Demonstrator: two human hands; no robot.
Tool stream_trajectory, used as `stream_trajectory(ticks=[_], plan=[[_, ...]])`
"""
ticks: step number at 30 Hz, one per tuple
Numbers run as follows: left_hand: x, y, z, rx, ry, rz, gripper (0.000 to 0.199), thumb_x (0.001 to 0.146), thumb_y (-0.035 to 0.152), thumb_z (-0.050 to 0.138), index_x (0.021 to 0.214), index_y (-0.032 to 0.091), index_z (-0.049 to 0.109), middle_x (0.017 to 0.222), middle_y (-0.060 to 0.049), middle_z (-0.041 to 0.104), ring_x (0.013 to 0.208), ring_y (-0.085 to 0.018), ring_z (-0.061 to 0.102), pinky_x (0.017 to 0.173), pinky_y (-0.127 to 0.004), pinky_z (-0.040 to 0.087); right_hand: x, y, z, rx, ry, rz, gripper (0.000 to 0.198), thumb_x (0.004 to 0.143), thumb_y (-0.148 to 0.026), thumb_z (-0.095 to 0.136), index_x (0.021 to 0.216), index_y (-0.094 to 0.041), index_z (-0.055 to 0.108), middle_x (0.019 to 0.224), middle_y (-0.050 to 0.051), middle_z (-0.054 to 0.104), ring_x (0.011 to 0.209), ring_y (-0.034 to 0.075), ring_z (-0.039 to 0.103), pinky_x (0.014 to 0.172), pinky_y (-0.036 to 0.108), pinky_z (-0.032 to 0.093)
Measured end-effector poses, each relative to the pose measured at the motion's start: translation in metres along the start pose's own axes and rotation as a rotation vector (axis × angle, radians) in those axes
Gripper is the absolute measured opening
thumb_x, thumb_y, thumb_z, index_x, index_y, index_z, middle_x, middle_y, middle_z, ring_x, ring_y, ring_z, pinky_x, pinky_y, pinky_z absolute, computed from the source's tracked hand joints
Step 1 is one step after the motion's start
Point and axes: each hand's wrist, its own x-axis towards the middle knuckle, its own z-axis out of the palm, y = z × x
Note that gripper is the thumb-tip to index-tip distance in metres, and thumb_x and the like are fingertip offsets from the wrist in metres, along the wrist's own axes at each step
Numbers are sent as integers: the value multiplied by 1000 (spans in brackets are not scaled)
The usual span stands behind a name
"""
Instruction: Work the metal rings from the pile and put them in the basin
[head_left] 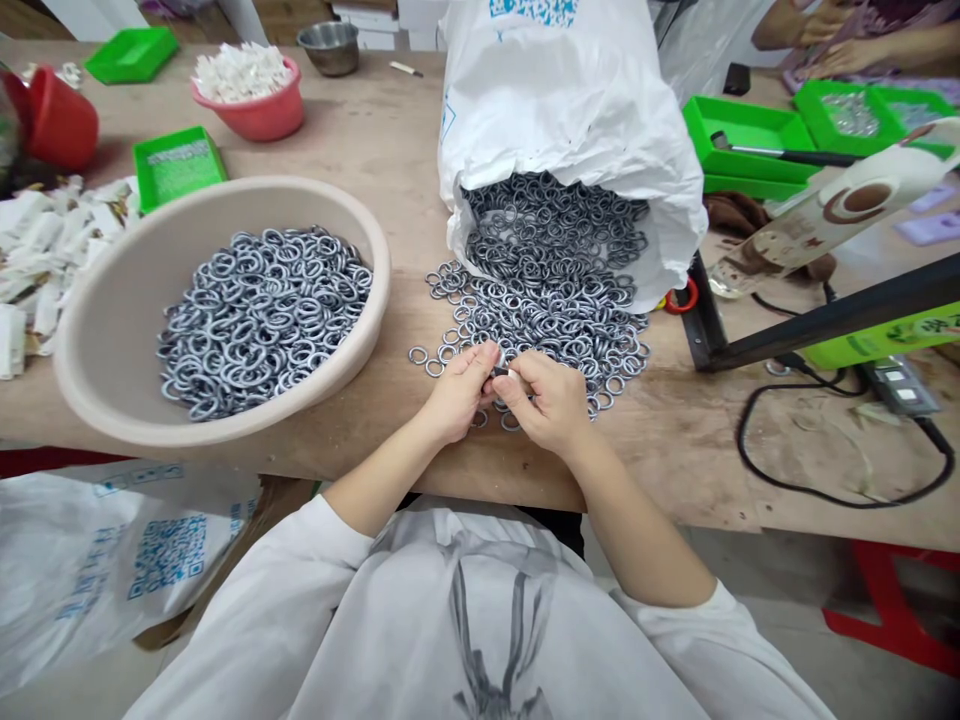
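My left hand and my right hand meet at the front of the table, both closed with the fingertips pinched together. Between them shows a small dark piece with a pale bit at its right end; its kind is too small and covered to tell. Just beyond my fingers spreads a heap of grey metal-looking rings. It spills from the mouth of a white sack lying on its side. To the left, a large beige basin holds many more grey rings.
Behind the basin are a green tray, a pink bowl of white pieces and a metal bowl. On the right stand a black metal frame, a looped cable and green trays. Another person's hands show top right.
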Motion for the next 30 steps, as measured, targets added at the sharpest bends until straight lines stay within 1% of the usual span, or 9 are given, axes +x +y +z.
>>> stream_trajectory(ticks=[4, 8, 10, 13, 17, 22, 26, 28, 30], plan=[[-3, 1, 2, 11, -64, 9, 53, 71, 61, 75, 70, 17, 46, 52, 8, 35, 43, -3, 25, 42, -16, 18, 2, 8, 0, 90, -36, 74, 43, 97, -52, 45, 67, -21, 48, 62, -1, 48, 59, 13, 43, 58, 28, 30], [-21, 10, 0, 53, -253, -19, 49, 79, 56, 71, 65, 17, 45, 51, 6, 37, 44, -4, 28, 44, -17, 21, 8, 27, -8, 202, 120, 323, 52, 97, -62, 38, 63, -23, 41, 57, -3, 39, 57, 13, 40, 57, 28, 30], [-31, 18, -9, 4, -234, -44, 45, 82, 49, 70, 63, 17, 44, 51, 5, 38, 44, -5, 28, 43, -18, 21, 15, 28, -12, 166, 144, 382, 53, 96, -65, 37, 66, -22, 46, 58, -3, 42, 58, 14, 41, 58, 28, 31], [-46, 29, -32, -150, -97, -63, 38, 86, 37, 63, 61, 17, 42, 52, 4, 36, 44, -6, 29, 43, -19, 27, 35, 9, -4, -46, -71, 353, 50, 94, -64, 43, 74, -21, 58, 66, 1, 56, 64, 16, 50, 60, 28, 33], [-61, 37, -60, -386, 55, -36, 31, 85, 26, 49, 57, 18, 37, 55, 3, 32, 47, -8, 31, 52, -22, 42, 70, -28, 40, -334, -366, 170, 37, 93, -54, 54, 100, -21, 71, 101, 10, 70, 87, 23, 63, 68, 30, 40], [-71, 40, -72, -539, 121, -90, 14, 78, 23, 49, 66, 17, 44, 63, 2, 40, 49, -8, 37, 41, -17, 31, 94, -37, 82, -475, -512, 134, 28, 89, -39, 60, 103, -18, 73, 111, 15, 70, 92, 26, 67, 71, 32, 44], [-63, 37, -69, -366, 268, -103, 14, 81, 31, 55, 77, 17, 50, 71, -1, 54, 53, -10, 50, 38, -17, 28, 89, -25, 67, -301, -407, 221, 21, 85, -36, 64, 92, -18, 73, 94, 10, 72, 85, 24, 65, 70, 32, 43], [-56, 31, -62, -209, 333, -69, 23, 81, 38, 64, 81, 18, 51, 72, 0, 56, 51, -8, 47, 37, -15, 23, 76, -23, 54, -39, -293, 313, 22, 84, -39, 66, 83, -18, 70, 78, 5, 69, 74, 20, 61, 66, 31, 42], [-49, 22, -52, -69, 311, -11, 35, 78, 47, 72, 81, 18, 52, 68, 3, 53, 47, -5, 39, 38, -15, 18, 58, -25, 46, 280, -175, 408, 27, 81, -44, 67, 80, -18, 65, 71, 2, 64, 66, 16, 56, 63, 29, 42]])
